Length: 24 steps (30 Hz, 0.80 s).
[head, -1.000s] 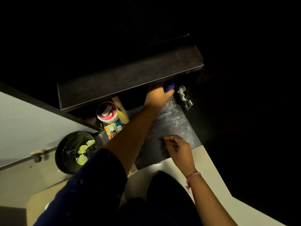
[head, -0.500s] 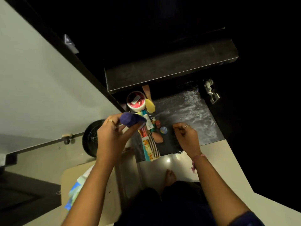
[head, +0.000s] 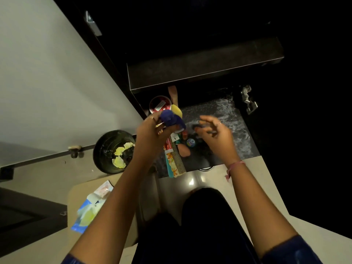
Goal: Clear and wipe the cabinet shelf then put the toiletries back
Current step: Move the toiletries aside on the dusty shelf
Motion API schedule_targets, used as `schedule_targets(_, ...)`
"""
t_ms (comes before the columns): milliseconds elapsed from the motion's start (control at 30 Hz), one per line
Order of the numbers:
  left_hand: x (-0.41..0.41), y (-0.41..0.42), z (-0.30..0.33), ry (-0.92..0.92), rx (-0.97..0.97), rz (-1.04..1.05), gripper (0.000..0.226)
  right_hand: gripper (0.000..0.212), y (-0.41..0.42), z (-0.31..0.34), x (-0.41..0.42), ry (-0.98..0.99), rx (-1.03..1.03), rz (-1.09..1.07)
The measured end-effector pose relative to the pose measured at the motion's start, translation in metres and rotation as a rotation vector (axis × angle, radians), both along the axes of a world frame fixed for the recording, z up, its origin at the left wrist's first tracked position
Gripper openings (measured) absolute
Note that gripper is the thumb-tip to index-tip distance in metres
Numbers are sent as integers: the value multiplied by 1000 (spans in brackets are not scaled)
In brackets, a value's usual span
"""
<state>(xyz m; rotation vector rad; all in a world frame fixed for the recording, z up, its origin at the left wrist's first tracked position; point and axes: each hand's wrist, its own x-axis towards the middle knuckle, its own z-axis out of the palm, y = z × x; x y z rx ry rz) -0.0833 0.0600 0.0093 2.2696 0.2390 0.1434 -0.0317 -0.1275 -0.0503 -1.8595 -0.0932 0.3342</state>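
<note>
My left hand (head: 152, 134) is shut on a dark blue cloth (head: 171, 119), held just above the toiletries. My right hand (head: 215, 134) hovers beside it with fingers apart and blurred, close to the cloth. Below them lies the dark, dust-streaked cabinet shelf (head: 224, 115). At its left end stand a red-lidded tub (head: 159, 104) and a yellow bottle (head: 177, 110). A comb (head: 179, 159), a striped tube (head: 168, 147), a small round tin (head: 191, 142) and an orange item (head: 184, 150) lie there too. An upper dark shelf (head: 200, 67) overhangs the back.
The pale cabinet door (head: 47, 82) stands open at the left, with a knob (head: 74, 149). A black bin (head: 106, 159) holding yellow paper sits on the floor beside the shelf. A blue and white packet (head: 91, 208) lies lower left. A metal hinge (head: 248, 100) is at the right.
My left hand pulled the blue cloth out from the back right of the shelf to above the toiletries. My right hand lifted off the shelf edge toward the cloth.
</note>
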Motion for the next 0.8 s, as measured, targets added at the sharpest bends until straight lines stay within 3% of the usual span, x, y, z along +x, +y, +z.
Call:
schedule_targets(133,30,-12,4,-32,86,-203,47,59,10,26,27,-174,-112,240)
schedule_targets(233,44,-22,5,-18,52,-232,61,52,11,25,38,-279,-212,252)
schedule_targets(300,47,-25,6,17,11,-184,61,45,9,16,41,-240,-198,178)
schedule_targets(433,34,-10,-1,-7,-9,-56,42,38,7,-16,46,-82,-231,82)
schedule_targets(533,15,4,-10,34,-110,29,17,32,15,-30,46,-96,-332,144)
schedule_targets(800,-20,25,-34,161,-227,254,16,32,41,-34,53,-110,-381,246)
